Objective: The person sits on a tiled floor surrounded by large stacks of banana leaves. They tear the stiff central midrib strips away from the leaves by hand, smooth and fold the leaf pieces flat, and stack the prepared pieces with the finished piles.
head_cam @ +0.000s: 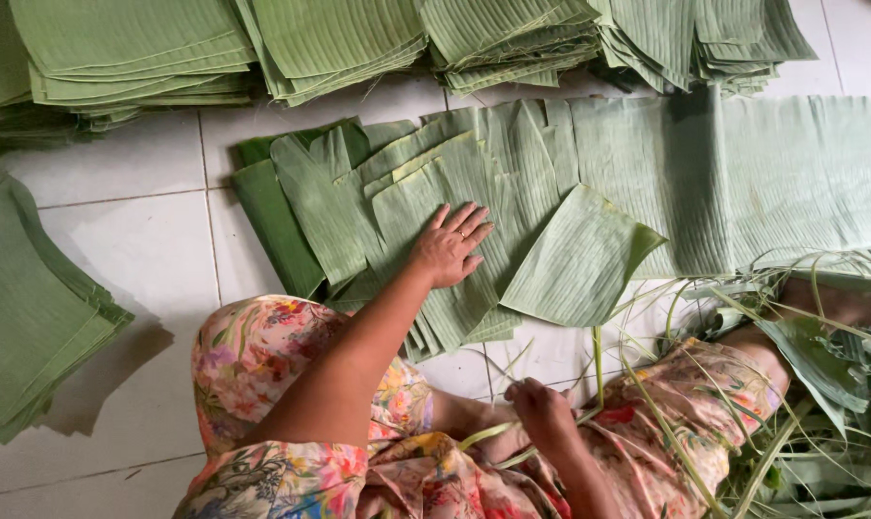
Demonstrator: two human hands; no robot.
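My left hand (pixel 448 248) lies flat, fingers spread, on a fanned pile of cut banana leaf pieces (pixel 358 207) spread over the white tiled floor (pixel 128 240). A ring shows on one finger. One leaf piece (pixel 575 259), folded up at its corner, lies just right of that hand. My right hand (pixel 541 411) rests low by my lap, fingers closed on a thin pale green leaf strip (pixel 483 437). My knees in flowered cloth (pixel 253 356) sit below the pile.
Stacks of folded leaf pieces (pixel 137 48) line the far edge, and another stack (pixel 32 317) lies at the left. A long uncut leaf (pixel 791 173) stretches to the right. Leaf ribs and trimmings (pixel 820 384) are heaped at the lower right.
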